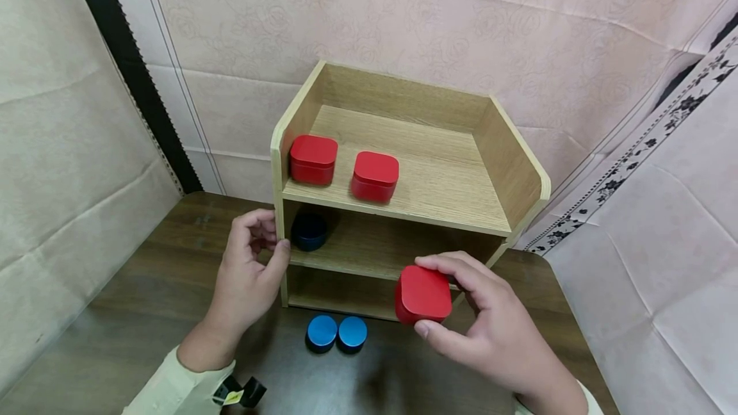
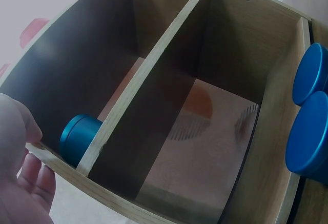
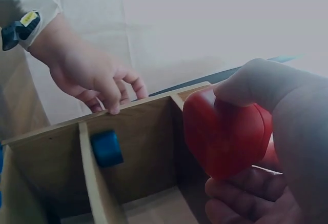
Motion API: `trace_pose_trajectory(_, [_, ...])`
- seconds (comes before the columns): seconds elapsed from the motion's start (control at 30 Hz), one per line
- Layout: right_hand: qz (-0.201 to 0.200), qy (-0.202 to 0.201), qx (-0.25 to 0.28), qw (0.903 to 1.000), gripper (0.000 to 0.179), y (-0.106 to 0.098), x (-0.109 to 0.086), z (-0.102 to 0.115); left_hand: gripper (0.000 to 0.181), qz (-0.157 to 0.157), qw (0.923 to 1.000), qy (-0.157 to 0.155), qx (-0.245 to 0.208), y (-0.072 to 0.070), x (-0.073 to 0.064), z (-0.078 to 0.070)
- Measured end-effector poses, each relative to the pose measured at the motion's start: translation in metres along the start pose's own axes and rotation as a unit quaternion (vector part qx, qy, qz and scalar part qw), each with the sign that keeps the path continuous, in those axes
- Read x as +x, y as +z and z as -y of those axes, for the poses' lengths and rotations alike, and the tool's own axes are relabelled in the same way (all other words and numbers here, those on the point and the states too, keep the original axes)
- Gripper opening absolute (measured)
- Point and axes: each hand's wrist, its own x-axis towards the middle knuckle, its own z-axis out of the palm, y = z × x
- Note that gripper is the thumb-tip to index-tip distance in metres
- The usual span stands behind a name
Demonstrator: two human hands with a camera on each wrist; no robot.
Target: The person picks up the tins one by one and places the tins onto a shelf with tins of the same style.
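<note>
My right hand [image 1: 490,319] holds a red square tin with rounded corners [image 1: 423,294] between thumb and fingers, in front of the shelf's right half. In the right wrist view the same red tin [image 3: 225,131] hides part of the shelf. At the left side panel of a wooden shelf [image 1: 398,268], my left hand [image 1: 248,271] grips the front edge, its thumb [image 2: 31,129] on the rim. Two more red tins [image 1: 314,160] [image 1: 375,177] sit on the top board, towards the left. On the middle board, a round blue tin [image 1: 309,230] stands close to the left panel.
Two round blue tins [image 1: 321,333] [image 1: 352,334] stand side by side on the dark wooden table [image 1: 300,383], before the shelf. Pale patterned cloth [image 1: 432,31] hangs behind and on both sides. A small black device [image 1: 239,392] is at the left cuff.
</note>
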Motion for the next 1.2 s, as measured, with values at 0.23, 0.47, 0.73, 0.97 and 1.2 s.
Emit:
trace_pose_trajectory(0.23, [-0.017,-0.024,-0.016,0.9994,0.076,-0.017,0.01,0.009,0.053,0.0,1.0,0.002,0.001,0.0,0.0,0.0])
trace_pose_trajectory(0.47, [-0.043,-0.034,0.003,0.9985,0.075,-0.034,0.026,0.016,0.052,0.0,1.0,-0.001,-0.002,0.0,0.0,0.0])
trace_pose_trajectory(0.73, [-0.056,-0.017,-0.011,0.9982,0.067,-0.046,0.048,0.02,0.052,0.0,1.0,0.001,-0.003,0.0,0.0,0.001])
trace_pose_trajectory(0.97, [-0.051,0.024,-0.023,0.9981,0.059,-0.057,0.068,0.022,0.052,-0.001,1.0,0.0,-0.006,0.001,0.0,0.001])
trace_pose_trajectory(1.2, [-0.037,0.091,-0.041,0.9943,0.049,-0.062,0.087,0.026,0.052,-0.001,1.0,-0.004,-0.003,0.001,0.0,0.001])
